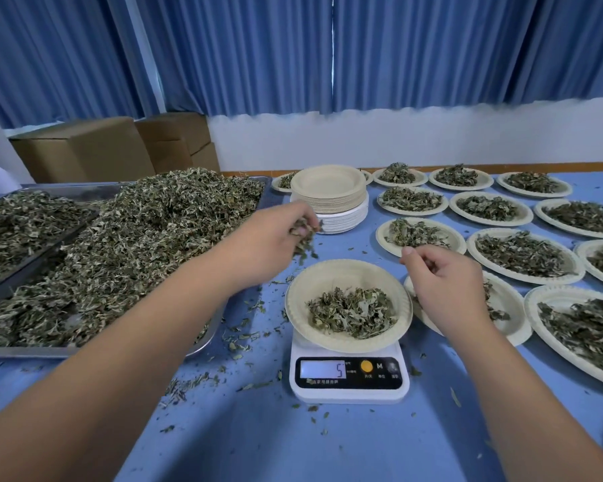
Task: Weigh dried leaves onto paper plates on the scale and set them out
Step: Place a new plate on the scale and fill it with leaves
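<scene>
A white digital scale (349,377) stands on the blue table, its display reading 5. A paper plate (328,276) rests on it with a small pile of dried leaves (352,313). My left hand (275,238) hovers up and left of the plate, fingers pinched on a clump of dried leaves, a few bits dangling. My right hand (439,276) hangs just right of the plate with fingers curled; a few leaf bits seem held in them. A big heap of dried leaves (136,245) fills a metal tray (21,351) at left.
A stack of empty paper plates (329,200) stands behind the scale. Several filled plates (523,255) cover the table's right side, one (512,307) partly under my right wrist. Loose leaf bits litter the cloth. Cardboard boxes (84,151) and blue curtains stand behind.
</scene>
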The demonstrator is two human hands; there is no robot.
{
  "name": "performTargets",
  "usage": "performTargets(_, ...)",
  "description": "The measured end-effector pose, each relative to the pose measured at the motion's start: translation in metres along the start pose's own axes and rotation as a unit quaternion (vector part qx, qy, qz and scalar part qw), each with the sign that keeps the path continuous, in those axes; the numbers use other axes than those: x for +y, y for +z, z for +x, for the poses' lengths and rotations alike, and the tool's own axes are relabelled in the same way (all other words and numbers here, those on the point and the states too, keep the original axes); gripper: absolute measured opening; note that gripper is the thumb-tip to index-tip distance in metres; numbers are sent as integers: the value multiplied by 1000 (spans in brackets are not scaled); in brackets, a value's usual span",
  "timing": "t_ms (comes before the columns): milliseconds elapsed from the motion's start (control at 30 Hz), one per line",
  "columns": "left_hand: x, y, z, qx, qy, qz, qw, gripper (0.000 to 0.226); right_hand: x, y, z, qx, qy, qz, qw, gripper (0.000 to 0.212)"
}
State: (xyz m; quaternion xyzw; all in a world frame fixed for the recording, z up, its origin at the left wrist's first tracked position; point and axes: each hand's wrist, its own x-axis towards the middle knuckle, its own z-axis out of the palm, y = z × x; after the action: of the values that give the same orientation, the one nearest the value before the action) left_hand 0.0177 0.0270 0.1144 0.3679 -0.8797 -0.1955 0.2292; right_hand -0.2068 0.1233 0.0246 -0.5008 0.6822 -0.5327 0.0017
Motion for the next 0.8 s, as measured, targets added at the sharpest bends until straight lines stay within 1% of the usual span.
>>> performTargets(133,15,22,10,-62,38,-15,997,18,0,0,0,3,-4,-5,1000,40)
performTargets(167,16,27,11,-85,38,-10,996,21,0,0,0,3,-4,-5,1000,40)
performTargets(233,15,33,10,-132,35,11,991,36,0,-1,0,1,-5,-7,1000,40)
performTargets(300,11,34,8,-149,26,8,988,45,0,0,1,1,-4,-1,1000,40)
performTargets(367,6,31,6,-130,22,1,991,44,-1,-1,1,2,-4,4,1000,39)
performTargets(467,-11,20,6,-49,16,7,999,33,-1,-1,1,0,-7,1,1000,39)
performTargets(533,-29,10,7,4,-9,35,999,27,-1,-1,1,2,-6,1,1000,39)
performTargets(600,-52,0,6,23,-47,93,994,29,-1,-1,1,6,-4,6,1000,38)
performTargets(700,-86,-13,0,-7,-109,203,973,41,-1,0,1,4,-6,2,1000,38)
performTargets(800,-109,-15,-11,-81,-169,276,943,55,-1,0,1,2,-8,-3,1000,39)
